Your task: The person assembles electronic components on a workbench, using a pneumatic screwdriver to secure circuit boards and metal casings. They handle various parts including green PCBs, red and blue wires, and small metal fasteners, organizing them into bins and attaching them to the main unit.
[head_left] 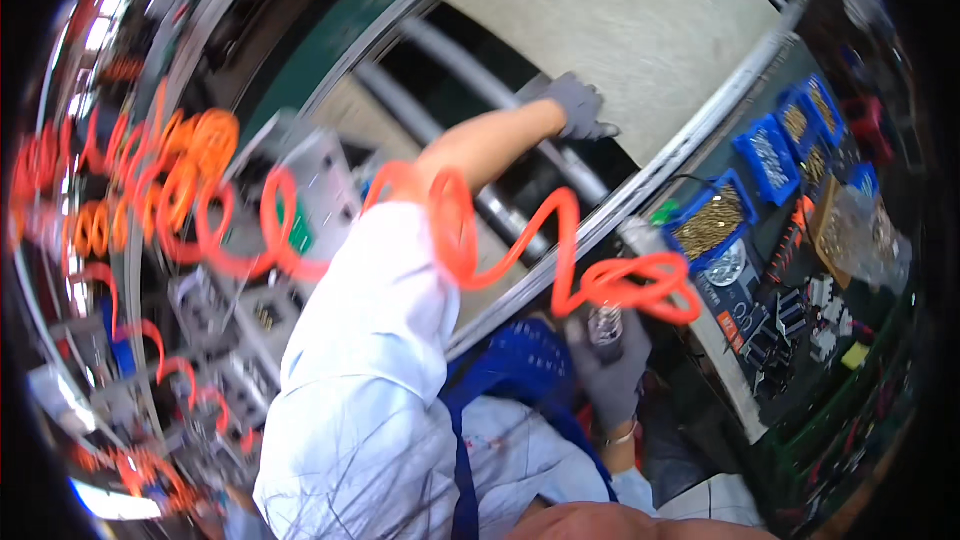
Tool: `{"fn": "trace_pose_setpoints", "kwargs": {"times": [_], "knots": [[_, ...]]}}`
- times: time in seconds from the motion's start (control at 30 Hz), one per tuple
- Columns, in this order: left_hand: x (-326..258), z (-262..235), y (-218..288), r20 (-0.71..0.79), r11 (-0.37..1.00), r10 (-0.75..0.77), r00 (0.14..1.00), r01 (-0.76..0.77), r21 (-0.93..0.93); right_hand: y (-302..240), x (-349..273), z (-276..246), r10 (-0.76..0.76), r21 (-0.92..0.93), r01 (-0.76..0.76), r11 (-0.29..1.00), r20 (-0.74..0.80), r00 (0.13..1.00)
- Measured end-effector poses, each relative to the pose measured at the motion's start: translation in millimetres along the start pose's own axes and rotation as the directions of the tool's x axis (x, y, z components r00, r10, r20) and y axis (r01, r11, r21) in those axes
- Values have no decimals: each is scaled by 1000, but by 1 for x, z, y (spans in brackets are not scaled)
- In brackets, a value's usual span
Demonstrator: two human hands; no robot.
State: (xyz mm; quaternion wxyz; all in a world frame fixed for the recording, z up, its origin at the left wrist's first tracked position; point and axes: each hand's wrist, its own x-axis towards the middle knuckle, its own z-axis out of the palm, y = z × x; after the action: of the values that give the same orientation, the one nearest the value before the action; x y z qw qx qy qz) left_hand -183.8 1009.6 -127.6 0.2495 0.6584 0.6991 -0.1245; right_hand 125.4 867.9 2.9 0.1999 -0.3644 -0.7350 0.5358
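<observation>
My left arm, in a white sleeve, reaches across a black panel (395,135) with long silver rods on it. At its end my left hand (575,108), in a grey glove, is over the panel's right part with fingers apart; whether it touches a rod is unclear. My right hand (612,370), also grey-gloved, is close to my blue apron (525,365). It is closed round the end of an orange coiled hose (640,285), where a metal spring sleeve (604,326) shows. Any tool body below that is hidden by the hand.
A metal frame rail (690,140) crosses beside the pale board (610,15). On the right bench stand blue bins (715,225) of screws, black and white small parts (780,335) and a plastic bag (868,240). Grey metal housings (235,315) lie left, under hanging orange hose coils (200,155).
</observation>
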Motion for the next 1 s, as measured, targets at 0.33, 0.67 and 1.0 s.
{"fn": "trace_pose_setpoints", "kwargs": {"times": [0.33,0.67,1.0], "knots": [[-384,-31,-144,-671,934,-104,734,304,187,-110,-31,78,-175,157,98,983,622,763],[-480,22,-174,-455,792,-600,658,569,-220,-176,-55,133,-113,-79,719,690,970,215],[-429,-20,-173,-311,646,-763,566,681,-345,-178,-3,118,79,-150,717,681,988,131]]}}
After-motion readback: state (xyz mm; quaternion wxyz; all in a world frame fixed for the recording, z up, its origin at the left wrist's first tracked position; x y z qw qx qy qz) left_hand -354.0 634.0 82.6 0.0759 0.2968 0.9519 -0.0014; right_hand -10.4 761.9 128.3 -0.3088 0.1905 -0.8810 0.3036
